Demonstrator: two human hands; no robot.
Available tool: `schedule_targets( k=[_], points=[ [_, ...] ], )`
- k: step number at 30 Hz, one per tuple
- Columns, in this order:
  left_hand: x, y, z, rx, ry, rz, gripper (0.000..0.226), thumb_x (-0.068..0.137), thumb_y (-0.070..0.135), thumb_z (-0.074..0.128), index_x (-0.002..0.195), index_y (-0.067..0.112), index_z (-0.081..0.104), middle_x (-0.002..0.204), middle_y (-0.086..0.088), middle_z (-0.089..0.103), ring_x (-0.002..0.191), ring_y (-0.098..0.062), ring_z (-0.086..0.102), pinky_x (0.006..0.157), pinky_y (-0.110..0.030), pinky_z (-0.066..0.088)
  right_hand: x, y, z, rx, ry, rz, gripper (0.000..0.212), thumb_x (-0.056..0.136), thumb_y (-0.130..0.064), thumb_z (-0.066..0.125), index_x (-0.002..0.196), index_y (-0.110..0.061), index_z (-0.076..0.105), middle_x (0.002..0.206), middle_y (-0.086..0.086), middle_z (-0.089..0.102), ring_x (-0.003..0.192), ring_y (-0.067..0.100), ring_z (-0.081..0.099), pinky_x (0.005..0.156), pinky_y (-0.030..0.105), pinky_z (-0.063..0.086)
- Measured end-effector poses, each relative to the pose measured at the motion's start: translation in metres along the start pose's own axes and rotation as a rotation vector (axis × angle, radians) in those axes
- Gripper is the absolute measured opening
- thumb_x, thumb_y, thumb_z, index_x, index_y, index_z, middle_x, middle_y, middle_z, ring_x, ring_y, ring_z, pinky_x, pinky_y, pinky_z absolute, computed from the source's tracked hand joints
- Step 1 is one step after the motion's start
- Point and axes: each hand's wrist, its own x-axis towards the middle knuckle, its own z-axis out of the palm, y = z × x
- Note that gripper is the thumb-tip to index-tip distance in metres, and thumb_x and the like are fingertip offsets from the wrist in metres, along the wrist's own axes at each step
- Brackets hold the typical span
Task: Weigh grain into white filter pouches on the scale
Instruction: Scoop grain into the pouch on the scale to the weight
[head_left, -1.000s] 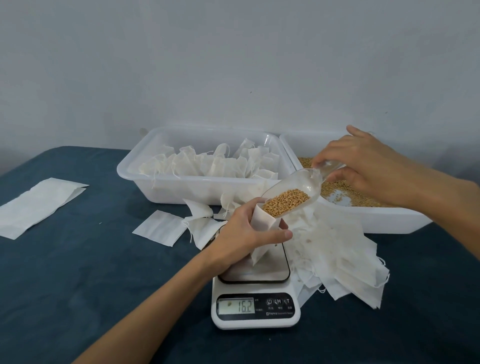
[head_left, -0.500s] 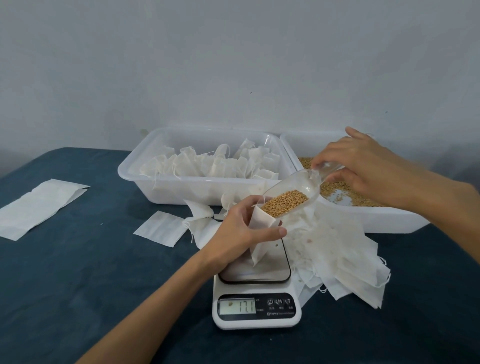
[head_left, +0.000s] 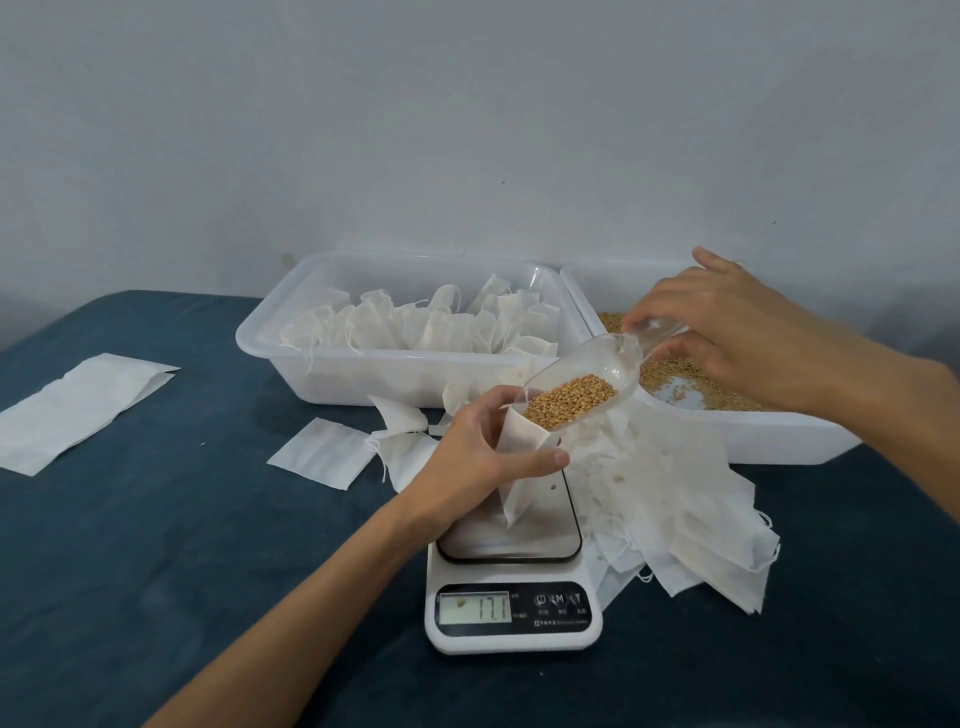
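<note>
Broadly, a dark blue table (head_left: 130, 519) fills the lower frame beneath a pale wall. At centre, a white tub (head_left: 270, 343) holds filled pouches (head_left: 415, 327); to its right a second tub (head_left: 753, 441) holds loose grain (head_left: 691, 384). A heap of empty pouches (head_left: 675, 519) spreads across the right centre, touching the scale, with a flat white sheet (head_left: 78, 410) at far left and a few loose pouches (head_left: 322, 452) left of centre. The scale (head_left: 514, 613) sits at lower centre, its display reading 17.1. Above its platform, the left hand (head_left: 467, 462) grips an open white pouch (head_left: 519, 467), whose lower tip touches the platform. The right hand (head_left: 727, 322) pinches the handle of a clear scoop (head_left: 587, 379), tilted with its grain-filled lip over the pouch mouth. One stray grain (head_left: 554, 487) lies on the platform.
</note>
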Motion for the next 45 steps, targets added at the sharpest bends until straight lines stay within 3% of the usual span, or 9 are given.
schedule_targets(
  k=[7, 17, 26, 34, 45],
  points=[
    [-0.0003, -0.0013, -0.0009, -0.015, -0.006, 0.004, 0.058, 0.083, 0.007, 0.087, 0.133, 0.015, 0.060, 0.124, -0.007, 0.075, 0.115, -0.031, 0.071, 0.101, -0.034, 0.057, 0.0008, 0.0002, 0.0013, -0.006, 0.001, -0.009, 0.026, 0.092, -0.015, 0.070, 0.118, -0.019, 0.069, 0.109, -0.003, 0.068, 0.115, 0.019, 0.059, 0.124, 0.036, 0.003],
    [0.0001, -0.0009, -0.0003, -0.014, -0.010, 0.028, 0.059, 0.083, 0.005, 0.087, 0.134, 0.015, 0.060, 0.126, -0.001, 0.074, 0.117, -0.017, 0.070, 0.096, -0.024, 0.054, 0.0011, -0.0015, 0.0006, -0.015, 0.014, -0.023, 0.026, 0.091, -0.013, 0.071, 0.117, -0.018, 0.070, 0.107, -0.002, 0.068, 0.113, 0.021, 0.059, 0.124, 0.035, 0.003],
    [-0.0003, -0.0006, 0.0000, -0.015, -0.010, 0.024, 0.061, 0.083, 0.003, 0.087, 0.136, 0.016, 0.060, 0.126, -0.004, 0.074, 0.116, -0.022, 0.070, 0.098, -0.027, 0.055, 0.0009, -0.0029, -0.0014, -0.012, 0.018, -0.027, 0.027, 0.091, -0.011, 0.072, 0.117, -0.017, 0.069, 0.108, -0.001, 0.069, 0.113, 0.022, 0.059, 0.125, 0.036, 0.003],
    [-0.0003, -0.0020, -0.0001, -0.006, -0.009, 0.011, 0.062, 0.083, 0.006, 0.087, 0.137, 0.018, 0.059, 0.128, -0.006, 0.073, 0.119, -0.029, 0.069, 0.107, -0.040, 0.054, 0.0013, -0.0037, -0.0005, -0.005, 0.016, -0.031, 0.027, 0.091, -0.012, 0.072, 0.118, -0.018, 0.069, 0.110, -0.002, 0.069, 0.115, 0.021, 0.059, 0.125, 0.037, 0.003],
    [-0.0013, -0.0009, 0.0000, 0.007, -0.009, 0.016, 0.062, 0.083, 0.007, 0.087, 0.137, 0.021, 0.059, 0.126, -0.004, 0.074, 0.117, -0.029, 0.070, 0.103, -0.037, 0.056, 0.0018, -0.0059, -0.0021, -0.006, 0.015, -0.023, 0.027, 0.091, -0.012, 0.071, 0.118, -0.017, 0.069, 0.109, -0.001, 0.069, 0.113, 0.022, 0.060, 0.126, 0.039, 0.004]
  ],
)
